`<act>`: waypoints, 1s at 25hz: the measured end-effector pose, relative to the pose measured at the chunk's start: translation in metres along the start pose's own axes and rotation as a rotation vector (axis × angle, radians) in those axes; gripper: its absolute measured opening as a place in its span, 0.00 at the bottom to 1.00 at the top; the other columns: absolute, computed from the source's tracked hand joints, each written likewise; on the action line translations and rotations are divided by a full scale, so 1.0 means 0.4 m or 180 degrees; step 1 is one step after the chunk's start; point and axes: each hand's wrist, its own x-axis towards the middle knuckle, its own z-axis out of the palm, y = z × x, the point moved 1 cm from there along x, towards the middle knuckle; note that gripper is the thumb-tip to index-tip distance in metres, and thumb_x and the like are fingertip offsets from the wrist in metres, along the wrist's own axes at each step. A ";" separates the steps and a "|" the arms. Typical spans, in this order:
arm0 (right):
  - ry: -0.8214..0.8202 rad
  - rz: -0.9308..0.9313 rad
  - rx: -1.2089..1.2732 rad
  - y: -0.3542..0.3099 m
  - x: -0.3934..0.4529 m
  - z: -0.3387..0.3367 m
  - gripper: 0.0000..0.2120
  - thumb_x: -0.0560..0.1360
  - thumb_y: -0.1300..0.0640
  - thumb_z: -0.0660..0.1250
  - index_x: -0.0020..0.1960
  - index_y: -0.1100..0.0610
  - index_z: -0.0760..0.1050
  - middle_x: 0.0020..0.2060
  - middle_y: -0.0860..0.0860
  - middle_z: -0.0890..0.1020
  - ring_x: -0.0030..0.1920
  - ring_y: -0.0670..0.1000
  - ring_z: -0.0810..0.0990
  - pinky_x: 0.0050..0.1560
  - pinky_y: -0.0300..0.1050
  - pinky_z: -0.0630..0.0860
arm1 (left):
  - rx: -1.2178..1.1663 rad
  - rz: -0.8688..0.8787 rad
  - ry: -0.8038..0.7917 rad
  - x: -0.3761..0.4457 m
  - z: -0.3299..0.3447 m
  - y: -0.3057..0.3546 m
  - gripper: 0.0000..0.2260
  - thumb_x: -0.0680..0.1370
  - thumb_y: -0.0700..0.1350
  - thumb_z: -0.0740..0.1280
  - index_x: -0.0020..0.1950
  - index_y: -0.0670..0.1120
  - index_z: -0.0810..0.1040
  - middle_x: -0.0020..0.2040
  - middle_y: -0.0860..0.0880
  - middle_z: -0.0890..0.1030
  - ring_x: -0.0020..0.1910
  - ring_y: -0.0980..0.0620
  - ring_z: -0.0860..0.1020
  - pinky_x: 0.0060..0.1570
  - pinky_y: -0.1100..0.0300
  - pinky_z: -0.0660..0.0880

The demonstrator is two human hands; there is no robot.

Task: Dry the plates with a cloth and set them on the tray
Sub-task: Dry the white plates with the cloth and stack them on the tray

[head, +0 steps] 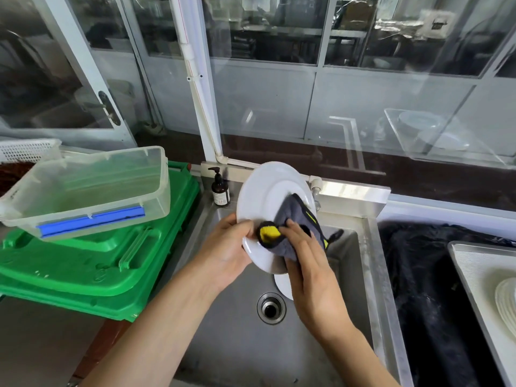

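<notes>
- The plate (268,196) stands tilted on edge at the centre of the frame, over the sink (240,325). The left hand (226,250) pinches its lower left rim, thumb on the face and fingers behind.
- The right hand (307,263) presses a grey and yellow cloth (293,227) onto the plate's lower right face, fingers curled over the fabric. The two hands sit close together at the plate's lower edge.
- Risk: the plate is held by one rim only. A hard wipe could lever it out of that pinch, more so if the rim is wet, and drop it onto the steel.
- A second plate (283,286) lies in the sink right below, half hidden by the right hand; a falling plate would likely strike it and chip both.
- The tray (469,275) is at the right edge, with a stack (506,305) already on it. The carry crosses the sink wall and a dark mat (418,275), so a loose grip could clip an edge.
</notes>
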 end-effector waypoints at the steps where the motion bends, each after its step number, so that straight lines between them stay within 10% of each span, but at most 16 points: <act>1: -0.0017 0.0016 0.0045 0.004 -0.012 0.002 0.20 0.86 0.55 0.57 0.76 0.42 0.64 0.75 0.40 0.69 0.77 0.42 0.65 0.74 0.58 0.67 | 0.0004 -0.0005 0.0034 0.001 -0.002 -0.002 0.18 0.72 0.25 0.55 0.55 0.35 0.78 0.50 0.34 0.80 0.49 0.39 0.79 0.56 0.42 0.73; 14: 0.0362 0.0154 0.0162 -0.041 0.076 -0.002 0.21 0.84 0.52 0.56 0.76 0.50 0.69 0.75 0.47 0.71 0.75 0.46 0.68 0.72 0.56 0.69 | 0.0261 -0.0057 -0.0258 -0.021 0.009 -0.023 0.17 0.71 0.25 0.55 0.55 0.34 0.77 0.49 0.35 0.80 0.48 0.40 0.79 0.54 0.44 0.76; 19: -0.0084 -0.1212 -0.1024 -0.096 0.183 -0.034 0.22 0.79 0.53 0.58 0.72 0.56 0.74 0.72 0.54 0.73 0.76 0.54 0.68 0.74 0.63 0.64 | 0.0416 0.0180 -0.0102 -0.020 0.021 -0.046 0.13 0.73 0.23 0.55 0.40 0.38 0.74 0.40 0.40 0.75 0.42 0.44 0.74 0.45 0.52 0.71; 25: 0.0356 0.0085 -0.0241 0.013 0.216 -0.096 0.15 0.85 0.62 0.57 0.70 0.57 0.73 0.64 0.53 0.77 0.64 0.56 0.76 0.66 0.54 0.72 | 0.0497 -0.0147 -0.0247 -0.021 -0.017 -0.042 0.14 0.60 0.32 0.62 0.45 0.40 0.74 0.44 0.40 0.76 0.42 0.44 0.74 0.39 0.56 0.73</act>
